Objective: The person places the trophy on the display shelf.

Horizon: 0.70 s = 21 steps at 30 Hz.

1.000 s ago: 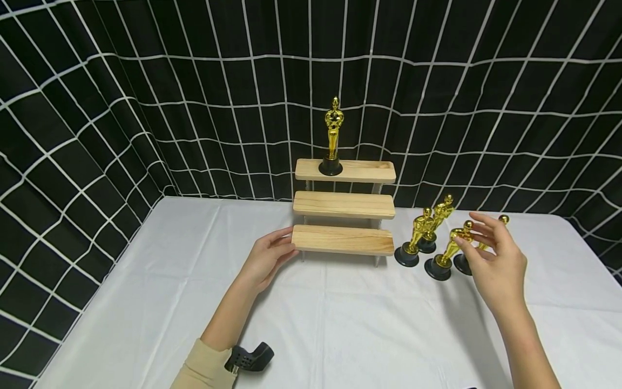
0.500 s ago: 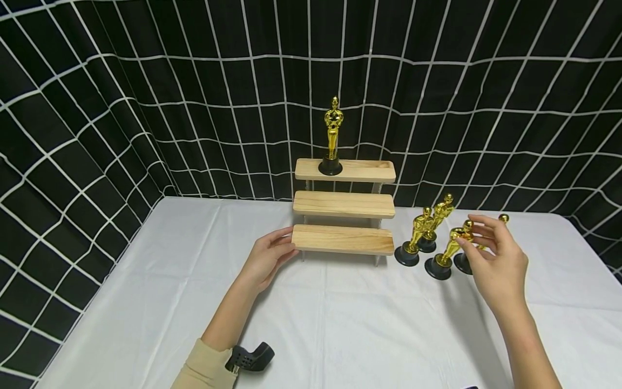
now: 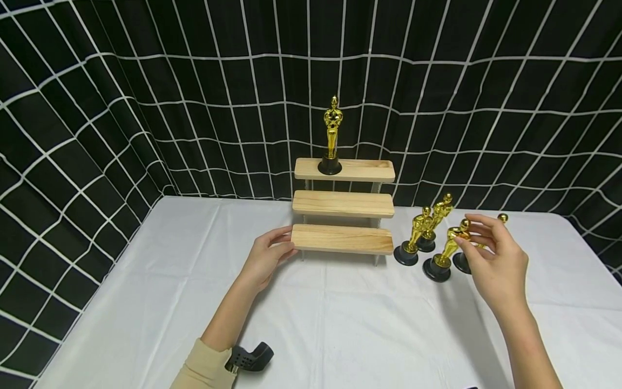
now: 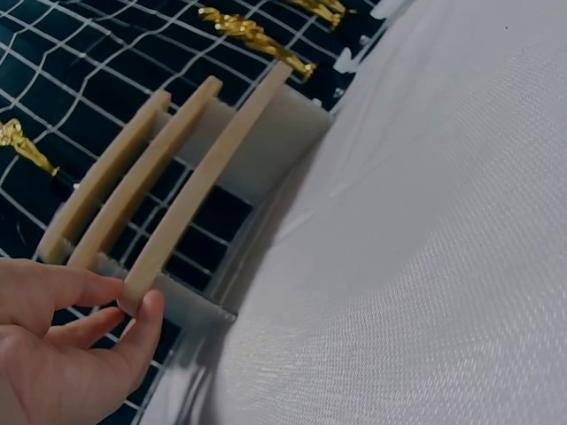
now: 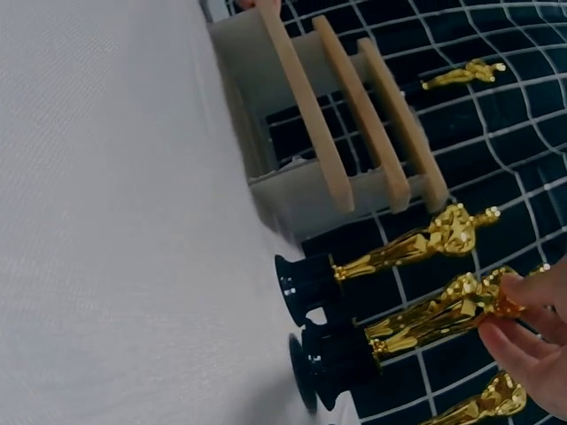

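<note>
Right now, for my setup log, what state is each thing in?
Three-tier pale wooden stand, upright, lowest shelf pinched by left hand.
Top-tier gold black-based statuette, upright.
Front gold black-based statuette, pinched near its top by right hand; base contact with cloth unclear.
Three other gold black-based statuettes, standing.
White tablecloth, spread, creased.
Black white-gridded curtain, hanging.

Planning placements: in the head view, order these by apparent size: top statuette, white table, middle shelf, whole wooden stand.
1. White table
2. Wooden stand
3. Middle shelf
4. Top statuette
</note>
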### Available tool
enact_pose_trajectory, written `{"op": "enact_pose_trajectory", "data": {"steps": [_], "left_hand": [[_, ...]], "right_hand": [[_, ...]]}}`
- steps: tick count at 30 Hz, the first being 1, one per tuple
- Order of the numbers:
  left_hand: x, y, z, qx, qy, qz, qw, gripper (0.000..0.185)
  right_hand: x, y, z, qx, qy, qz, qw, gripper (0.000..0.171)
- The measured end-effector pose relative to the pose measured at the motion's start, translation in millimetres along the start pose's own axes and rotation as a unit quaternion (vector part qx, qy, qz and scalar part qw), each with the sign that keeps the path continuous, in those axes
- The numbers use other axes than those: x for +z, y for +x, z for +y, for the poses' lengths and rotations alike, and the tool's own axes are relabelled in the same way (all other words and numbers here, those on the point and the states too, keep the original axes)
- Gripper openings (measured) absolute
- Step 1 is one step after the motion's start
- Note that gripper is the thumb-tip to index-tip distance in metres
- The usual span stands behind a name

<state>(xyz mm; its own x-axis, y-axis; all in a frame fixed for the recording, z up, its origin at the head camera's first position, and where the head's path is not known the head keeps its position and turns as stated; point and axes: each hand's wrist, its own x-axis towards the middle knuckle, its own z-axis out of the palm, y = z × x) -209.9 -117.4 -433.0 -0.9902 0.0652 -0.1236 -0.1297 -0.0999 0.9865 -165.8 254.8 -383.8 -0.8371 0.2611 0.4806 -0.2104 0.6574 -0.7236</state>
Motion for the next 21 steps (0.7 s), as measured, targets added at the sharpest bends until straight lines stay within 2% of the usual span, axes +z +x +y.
{"op": "enact_pose_trajectory", "data": {"steps": [6, 14, 21], "left_hand": [[1.8, -1.4, 0.2, 0.012, 0.029, 0.008, 0.9995, 0.047], [4.9, -2.8, 2.3, 0.020, 0.052, 0.026, 0.9981, 0.045], [6.3, -3.1, 1.9, 0.028, 0.057, 0.027, 0.9976, 0.045]], "right_hand": [[-4, -2, -10, -0.008, 0.007, -0.002, 1.000, 0.048], [-7, -3, -23, -0.032, 0.049, -0.005, 0.998, 0.050], [-9, -6, -32, -0.037, 0.034, -0.015, 0.999, 0.050]]}}
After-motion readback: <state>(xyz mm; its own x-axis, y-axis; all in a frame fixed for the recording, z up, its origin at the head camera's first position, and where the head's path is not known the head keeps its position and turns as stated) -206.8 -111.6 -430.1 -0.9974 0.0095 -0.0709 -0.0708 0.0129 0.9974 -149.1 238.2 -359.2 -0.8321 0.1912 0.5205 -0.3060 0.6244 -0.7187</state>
